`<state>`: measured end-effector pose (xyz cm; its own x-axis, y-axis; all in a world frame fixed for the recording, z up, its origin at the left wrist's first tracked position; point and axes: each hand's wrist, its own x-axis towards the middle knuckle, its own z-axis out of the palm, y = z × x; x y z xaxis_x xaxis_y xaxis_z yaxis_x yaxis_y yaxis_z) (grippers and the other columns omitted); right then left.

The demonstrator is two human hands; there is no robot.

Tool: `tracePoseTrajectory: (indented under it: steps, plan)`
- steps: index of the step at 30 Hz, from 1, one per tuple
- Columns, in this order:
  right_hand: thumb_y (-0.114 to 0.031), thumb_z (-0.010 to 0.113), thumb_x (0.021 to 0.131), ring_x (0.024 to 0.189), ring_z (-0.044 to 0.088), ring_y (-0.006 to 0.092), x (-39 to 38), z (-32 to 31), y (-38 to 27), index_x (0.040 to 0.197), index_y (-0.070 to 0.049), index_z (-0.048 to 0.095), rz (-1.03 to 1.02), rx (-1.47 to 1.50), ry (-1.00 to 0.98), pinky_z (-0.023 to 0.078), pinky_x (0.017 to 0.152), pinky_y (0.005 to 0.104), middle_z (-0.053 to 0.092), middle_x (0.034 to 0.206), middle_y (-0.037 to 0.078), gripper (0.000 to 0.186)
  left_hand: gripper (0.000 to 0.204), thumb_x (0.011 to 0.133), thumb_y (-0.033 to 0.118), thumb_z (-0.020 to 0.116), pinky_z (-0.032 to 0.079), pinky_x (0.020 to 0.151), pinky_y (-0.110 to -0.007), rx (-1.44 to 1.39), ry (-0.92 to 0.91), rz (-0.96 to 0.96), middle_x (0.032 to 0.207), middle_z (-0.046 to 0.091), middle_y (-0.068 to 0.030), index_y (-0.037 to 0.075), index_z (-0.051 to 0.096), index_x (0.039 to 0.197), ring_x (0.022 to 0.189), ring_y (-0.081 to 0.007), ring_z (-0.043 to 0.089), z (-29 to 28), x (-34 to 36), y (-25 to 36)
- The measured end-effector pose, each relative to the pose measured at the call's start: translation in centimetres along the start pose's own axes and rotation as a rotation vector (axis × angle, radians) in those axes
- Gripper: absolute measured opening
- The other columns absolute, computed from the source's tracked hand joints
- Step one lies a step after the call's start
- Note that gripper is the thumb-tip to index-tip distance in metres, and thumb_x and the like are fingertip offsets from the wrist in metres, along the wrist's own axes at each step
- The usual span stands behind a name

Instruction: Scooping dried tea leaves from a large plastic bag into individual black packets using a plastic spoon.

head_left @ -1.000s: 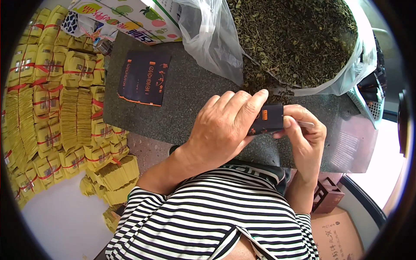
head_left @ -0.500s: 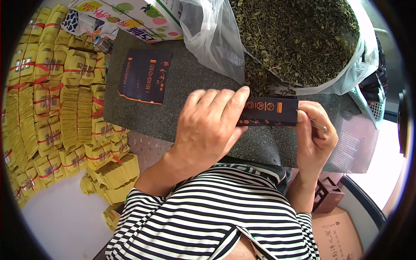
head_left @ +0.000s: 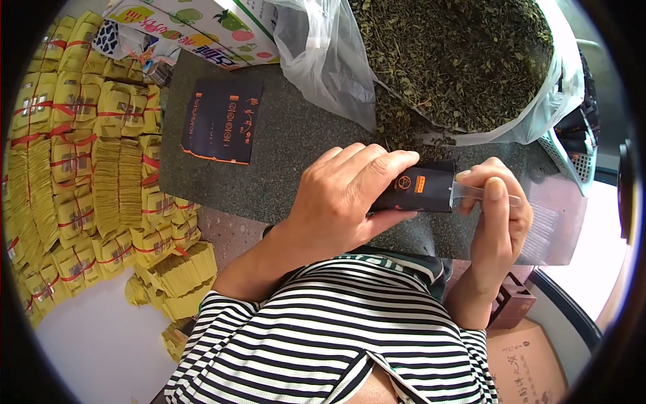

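Note:
My left hand (head_left: 340,195) grips a small dark packet (head_left: 434,192) with orange print, thumb below and fingers over its top. From the packet's right end sticks out a thin, clear plastic strip (head_left: 465,191). My right hand (head_left: 501,215) pinches that strip between thumb and fingers; how far it reaches inside is hidden. Flat on the dark speckled table (head_left: 296,128), to the left, lies a dark sheet or packet (head_left: 222,121) with orange print and an orange lower edge. Just beyond my hands is a heap of dried green leaves (head_left: 457,60) in a clear plastic bag (head_left: 330,67).
Many yellow bundles (head_left: 74,161) tied with red bands are stacked along the left. A printed white carton (head_left: 202,30) stands at the table's back left. On the right are a pale blue plastic basket (head_left: 572,165), a brown holder (head_left: 515,303) and a cardboard box (head_left: 528,360) below.
My right hand has shifted from the packet's end slightly right, and the clear strip now shows between them. The left hand has slid along, covering more of the packet, which looks thicker-edged.

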<state>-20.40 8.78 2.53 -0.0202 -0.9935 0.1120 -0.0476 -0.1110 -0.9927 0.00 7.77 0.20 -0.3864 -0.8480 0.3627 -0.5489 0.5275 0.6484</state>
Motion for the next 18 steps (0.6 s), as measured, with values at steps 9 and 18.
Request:
tracePoseTrajectory:
  steps: [9,18]
  plan:
    - [-0.022,0.056,0.098,0.061,0.044,0.0083,0.2,-0.2,-2.4,0.09,0.003,0.066,-0.234,-0.125,0.039,0.032,0.054,0.0236,0.061,0.075,0.006,0.029,0.074,0.062,0.019,0.09,0.049,0.066,-0.032,-0.244,0.14,0.148,0.089,0.066,-0.0118,-0.001,0.06,0.126,0.074,-0.023,0.063,0.1,0.1,-0.7]
    - [-0.038,0.064,0.094,0.057,0.048,0.0121,1.1,-0.9,-2.0,0.094,0.003,0.063,-0.464,-0.006,-0.138,0.035,0.049,0.0268,0.058,0.07,0.007,0.041,0.072,0.056,0.015,0.094,0.045,0.063,-0.028,-0.504,0.171,0.14,0.086,0.065,-0.0097,-0.007,0.064,0.118,0.072,-0.017,0.059,-0.1,0.4,-0.9]
